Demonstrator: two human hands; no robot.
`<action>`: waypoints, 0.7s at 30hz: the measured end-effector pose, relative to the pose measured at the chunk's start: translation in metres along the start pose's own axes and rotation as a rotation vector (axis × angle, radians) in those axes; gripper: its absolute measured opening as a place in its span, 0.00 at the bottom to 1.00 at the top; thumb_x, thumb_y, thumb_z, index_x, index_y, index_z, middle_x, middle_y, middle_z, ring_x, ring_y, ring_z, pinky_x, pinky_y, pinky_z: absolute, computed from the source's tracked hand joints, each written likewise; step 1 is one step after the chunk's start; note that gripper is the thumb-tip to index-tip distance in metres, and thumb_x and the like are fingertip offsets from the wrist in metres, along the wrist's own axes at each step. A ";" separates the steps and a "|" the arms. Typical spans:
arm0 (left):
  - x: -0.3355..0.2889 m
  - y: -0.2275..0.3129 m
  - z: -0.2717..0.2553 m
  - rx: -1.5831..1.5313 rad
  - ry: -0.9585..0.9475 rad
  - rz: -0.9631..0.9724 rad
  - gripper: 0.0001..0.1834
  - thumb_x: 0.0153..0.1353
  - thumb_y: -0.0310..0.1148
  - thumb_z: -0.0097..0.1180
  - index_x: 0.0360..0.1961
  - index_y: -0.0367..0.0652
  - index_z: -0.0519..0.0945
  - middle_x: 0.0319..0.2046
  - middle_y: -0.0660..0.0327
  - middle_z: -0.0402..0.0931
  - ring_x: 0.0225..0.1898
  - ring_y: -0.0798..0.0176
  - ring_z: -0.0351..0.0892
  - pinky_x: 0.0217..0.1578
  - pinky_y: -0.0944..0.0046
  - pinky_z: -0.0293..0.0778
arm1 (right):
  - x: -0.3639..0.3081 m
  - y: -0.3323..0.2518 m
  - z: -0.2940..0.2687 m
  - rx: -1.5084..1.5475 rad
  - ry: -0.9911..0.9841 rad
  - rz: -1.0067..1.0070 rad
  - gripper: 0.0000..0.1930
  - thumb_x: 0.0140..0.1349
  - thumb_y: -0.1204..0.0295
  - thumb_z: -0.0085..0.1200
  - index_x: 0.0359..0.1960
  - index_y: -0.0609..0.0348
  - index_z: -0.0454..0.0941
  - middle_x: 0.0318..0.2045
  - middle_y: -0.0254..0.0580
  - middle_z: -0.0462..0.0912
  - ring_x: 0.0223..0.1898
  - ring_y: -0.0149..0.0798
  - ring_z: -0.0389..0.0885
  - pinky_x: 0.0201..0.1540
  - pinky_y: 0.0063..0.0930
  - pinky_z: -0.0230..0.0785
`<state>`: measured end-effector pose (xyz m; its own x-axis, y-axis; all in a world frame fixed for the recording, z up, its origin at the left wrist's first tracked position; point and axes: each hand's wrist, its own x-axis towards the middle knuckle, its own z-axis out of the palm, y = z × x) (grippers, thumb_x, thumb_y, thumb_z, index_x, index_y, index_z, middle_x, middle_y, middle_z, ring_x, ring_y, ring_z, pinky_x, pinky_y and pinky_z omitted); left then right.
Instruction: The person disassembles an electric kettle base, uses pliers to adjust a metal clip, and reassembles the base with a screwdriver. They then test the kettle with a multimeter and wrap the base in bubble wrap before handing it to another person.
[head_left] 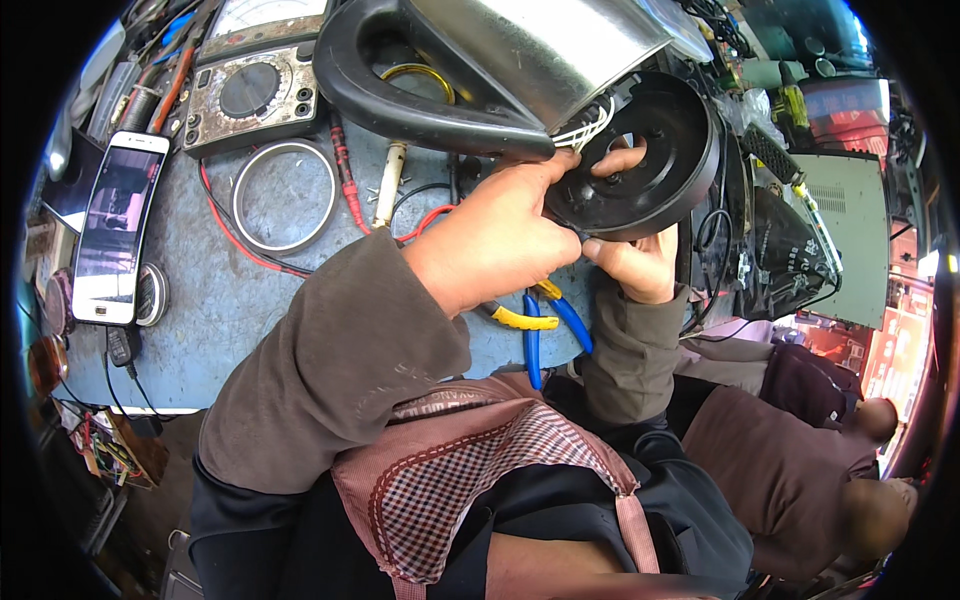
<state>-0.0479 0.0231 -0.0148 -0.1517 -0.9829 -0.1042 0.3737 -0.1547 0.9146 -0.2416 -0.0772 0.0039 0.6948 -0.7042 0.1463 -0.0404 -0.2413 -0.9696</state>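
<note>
Right hand (pixel 645 265), partly hidden, grips black base (pixel 672 130); left hand (pixel 500 235), at its eight o'clock, hold unclear; kettle (pixel 535 50) cropped.

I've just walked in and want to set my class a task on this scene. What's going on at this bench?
A person is working with both hands at a blue bench. The right hand holds a round black base, and a finger shows through an opening in it. The left hand is at the base's edge, beside white wires by the metal kettle, which is tipped over. The base is off the kettle. Pliers lie close by.
</note>
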 end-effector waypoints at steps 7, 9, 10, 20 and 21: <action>-0.003 0.009 -0.003 -0.167 -0.058 -0.020 0.49 0.62 0.17 0.57 0.86 0.37 0.59 0.54 0.57 0.86 0.55 0.70 0.82 0.57 0.68 0.76 | 0.003 -0.003 -0.005 -0.082 -0.054 -0.020 0.37 0.42 0.76 0.68 0.61 0.62 0.77 0.54 0.40 0.80 0.56 0.35 0.81 0.62 0.31 0.73; -0.002 0.004 -0.002 -0.168 -0.072 -0.021 0.48 0.61 0.17 0.57 0.85 0.35 0.60 0.55 0.55 0.85 0.56 0.68 0.82 0.58 0.67 0.76 | 0.001 -0.004 -0.004 -0.067 -0.048 -0.001 0.37 0.42 0.77 0.68 0.61 0.61 0.77 0.54 0.39 0.80 0.56 0.34 0.81 0.62 0.31 0.73; -0.001 0.003 -0.001 -0.103 -0.056 0.000 0.47 0.61 0.17 0.57 0.85 0.34 0.61 0.56 0.54 0.85 0.57 0.67 0.82 0.59 0.67 0.76 | -0.001 -0.004 -0.001 -0.031 -0.031 0.018 0.37 0.42 0.77 0.69 0.62 0.61 0.76 0.54 0.39 0.80 0.56 0.34 0.81 0.63 0.31 0.72; 0.000 0.003 0.001 0.042 0.012 0.021 0.49 0.62 0.17 0.57 0.86 0.32 0.56 0.56 0.51 0.84 0.55 0.65 0.83 0.55 0.67 0.76 | 0.002 -0.003 -0.003 -0.054 -0.043 -0.006 0.38 0.43 0.77 0.69 0.63 0.61 0.76 0.55 0.38 0.81 0.57 0.34 0.81 0.63 0.30 0.73; 0.003 -0.005 0.001 0.106 0.034 0.074 0.50 0.62 0.17 0.56 0.87 0.34 0.55 0.54 0.52 0.84 0.53 0.65 0.83 0.53 0.68 0.76 | 0.002 -0.004 -0.002 -0.033 -0.041 0.004 0.38 0.44 0.76 0.70 0.63 0.61 0.76 0.55 0.39 0.81 0.57 0.34 0.81 0.63 0.30 0.73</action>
<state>-0.0516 0.0215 -0.0193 -0.0955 -0.9944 -0.0461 0.2839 -0.0715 0.9562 -0.2418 -0.0792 0.0080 0.7235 -0.6773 0.1335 -0.0667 -0.2610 -0.9630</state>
